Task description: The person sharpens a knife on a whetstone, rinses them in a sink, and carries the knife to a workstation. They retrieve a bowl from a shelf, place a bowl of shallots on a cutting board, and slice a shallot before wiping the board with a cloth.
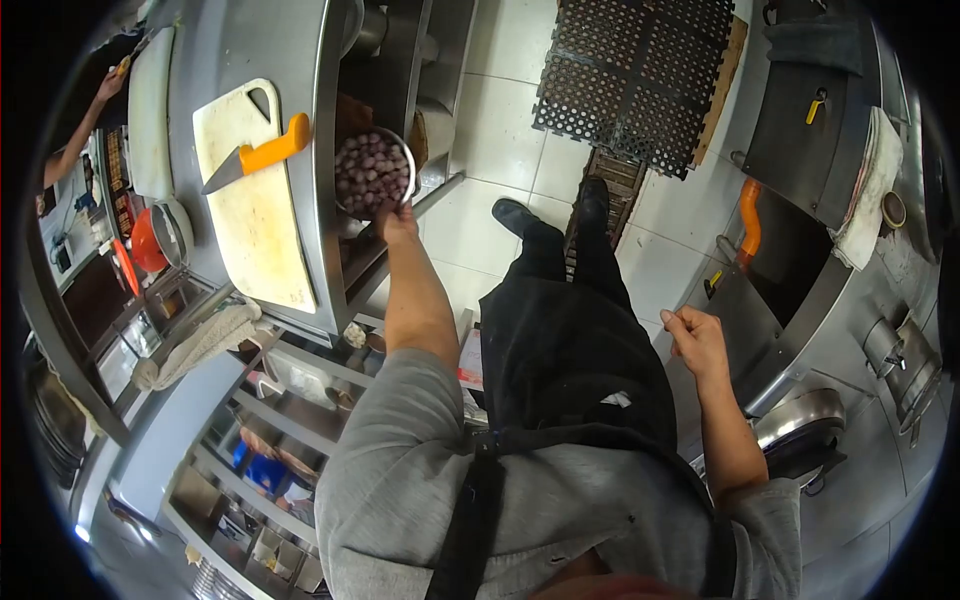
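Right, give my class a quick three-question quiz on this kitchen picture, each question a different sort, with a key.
1. True or false: the knife with the orange handle lies on the cutting board.
2. Short answer: what can you see in the person's right hand?
3. Which hand grips the metal bowl of chopped purple pieces? A) the left hand B) the right hand C) both hands

Key: 1 true. 2 nothing visible; its fingers are curled. 3 A.

Grey shirt [400, 480], black apron [570, 350], black shoes [515, 215].
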Motion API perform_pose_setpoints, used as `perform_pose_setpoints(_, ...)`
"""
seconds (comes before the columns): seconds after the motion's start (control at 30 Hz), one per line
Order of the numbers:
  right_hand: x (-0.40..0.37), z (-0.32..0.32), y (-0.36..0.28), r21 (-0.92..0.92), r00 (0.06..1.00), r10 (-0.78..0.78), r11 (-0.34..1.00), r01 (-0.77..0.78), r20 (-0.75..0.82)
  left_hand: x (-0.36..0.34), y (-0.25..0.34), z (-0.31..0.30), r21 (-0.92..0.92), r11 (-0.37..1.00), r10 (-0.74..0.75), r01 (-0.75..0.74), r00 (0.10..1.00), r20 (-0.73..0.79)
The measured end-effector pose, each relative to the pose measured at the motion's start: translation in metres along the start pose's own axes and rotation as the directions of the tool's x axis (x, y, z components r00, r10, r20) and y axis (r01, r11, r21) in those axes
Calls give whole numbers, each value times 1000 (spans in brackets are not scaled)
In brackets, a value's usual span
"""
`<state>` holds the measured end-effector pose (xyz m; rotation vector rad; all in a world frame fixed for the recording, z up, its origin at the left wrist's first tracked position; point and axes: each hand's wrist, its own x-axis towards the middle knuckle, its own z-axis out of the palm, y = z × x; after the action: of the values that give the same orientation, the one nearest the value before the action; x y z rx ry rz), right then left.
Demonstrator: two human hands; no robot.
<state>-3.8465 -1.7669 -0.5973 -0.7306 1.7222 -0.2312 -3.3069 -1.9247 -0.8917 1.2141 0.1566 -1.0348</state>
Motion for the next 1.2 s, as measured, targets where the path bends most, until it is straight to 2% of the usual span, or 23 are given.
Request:
perform_pose_setpoints(0.03, -1, -1, 2, 4, 1000, -4, 1000, 4, 4, -22, 0, 11, 78, 995, -53, 60, 994, -93)
perform_pose_setpoints(0.07, -2, -2, 3, 28, 1000, 8, 1000, -8, -6, -34, -2, 12, 233, 962, -99, 140, 979, -180)
perform_pose_setpoints(0.1, -3, -3, 3, 51, 1000, 15, 999, -14, -17, -61, -6, 31, 284, 953, -23, 104, 961, -274)
perform_pose_setpoints(0.13, -6, -4, 4, 52, 1000, -3, 999, 4, -19, -74, -13, 23, 232, 967, -78, 106, 989, -127)
perform_pose_setpoints(0.17, -9, -4, 5, 50, 999, -28, 998, 29, -24, -81, -21, 16, 308, 938, -124, 158, 984, -127)
perform_pose_setpoints(0.23, -12, -8, -1, 38, 997, -61, 997, 63, -45, -152, -20, 57, 376, 888, -225, 266, 963, -149)
perform_pose_setpoints(0.33, -12, -16, -4, -44, 981, -172, 985, 168, -93, -211, -11, 73, 521, 802, -367, 292, 929, 43)
perform_pose_setpoints(0.4, 5, -20, 2, -138, 962, -256, 960, 242, -96, -255, 14, 101, 646, 705, -406, 293, 913, 29)
perform_pose_setpoints(0.43, 13, -21, -1, -154, 953, -285, 951, 268, -100, -265, 20, 104, 610, 743, -420, 275, 901, 106)
perform_pose_setpoints(0.47, 22, -21, -4, -124, 947, -306, 948, 294, -96, -274, 36, 107, 653, 697, -489, 296, 862, 132)
perform_pose_setpoints(0.53, 35, -27, -27, -132, 924, -377, 921, 367, -60, -311, 82, 136, 647, 722, -449, 245, 877, 170)
perform_pose_setpoints(0.6, 43, -25, -62, -105, 951, -306, 948, 301, -33, -325, 124, 149, 580, 784, -394, 222, 900, 189)
perform_pose_setpoints(0.67, 47, -13, -110, -198, 932, -363, 914, 355, -5, -326, 170, 146, 509, 835, -355, 208, 911, 209)
perform_pose_setpoints(0.73, 60, 1, -149, -313, 904, -423, 853, 417, 51, -327, 215, 147, 443, 893, -178, 80, 967, 184)
perform_pose_setpoints(0.77, 74, 10, -165, -402, 858, -510, 775, 487, 57, -321, 235, 143, 416, 909, -111, 28, 978, 176)
perform_pose_setpoints(0.8, 88, 19, -183, -418, 843, -533, 751, 511, 73, -311, 255, 137, 393, 919, -46, -23, 985, 165)
perform_pose_setpoints(0.83, 90, 30, -206, -443, 804, -587, 697, 564, 100, -291, 270, 122, 418, 909, -41, -12, 992, 118)
perform_pose_setpoints(0.93, 82, 79, -294, -481, 671, -720, 532, 697, 176, -248, 302, 114, 270, 948, 176, -170, 984, 2)
perform_pose_setpoints(0.97, 88, 97, -315, -453, 627, -751, 495, 742, 206, -235, 311, 113, 265, 951, 169, -161, 985, -9)
perform_pose_setpoints(1.03, 57, 138, -372, -450, 541, -796, 393, 802, 271, -209, 325, 114, 225, 960, 197, -165, 972, -129)
perform_pose_setpoints(1.1, 40, 178, -413, -435, 450, -843, 301, 849, 295, -179, 332, 111, 164, 975, 174, -151, 976, -130)
perform_pose_setpoints(1.17, 54, 214, -435, -411, 219, -905, 55, 910, 365, -161, 332, 110, 117, 985, 144, -129, 981, -128)
perform_pose_setpoints(1.2, 54, 227, -448, -438, 279, -872, 85, 895, 403, -158, 333, 113, 117, 987, 127, -112, 985, -121)
